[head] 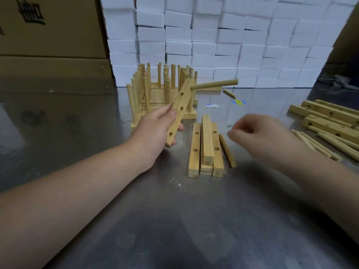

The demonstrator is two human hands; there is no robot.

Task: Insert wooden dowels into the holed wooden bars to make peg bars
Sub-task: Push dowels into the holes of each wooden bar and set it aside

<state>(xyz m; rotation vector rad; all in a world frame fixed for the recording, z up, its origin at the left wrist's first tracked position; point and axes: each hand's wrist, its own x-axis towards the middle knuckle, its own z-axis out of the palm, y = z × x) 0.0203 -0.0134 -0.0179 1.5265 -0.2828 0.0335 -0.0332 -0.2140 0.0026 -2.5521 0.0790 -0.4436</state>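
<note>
One dowel sits in the top hole of the bar that my left hand grips, tilted above the tabletop. My blurred right hand looks empty, fingers loosely curled. I'd pinch the loose dowel beside it and enter the next hole squarely.

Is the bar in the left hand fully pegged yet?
No. The held bar carries one dowel near its far end; three visible holes are empty.

The right hand is blurred, so what it holds cannot be told. The pile of bars runs off the right edge; the left hand hides the underside of its bar
</note>
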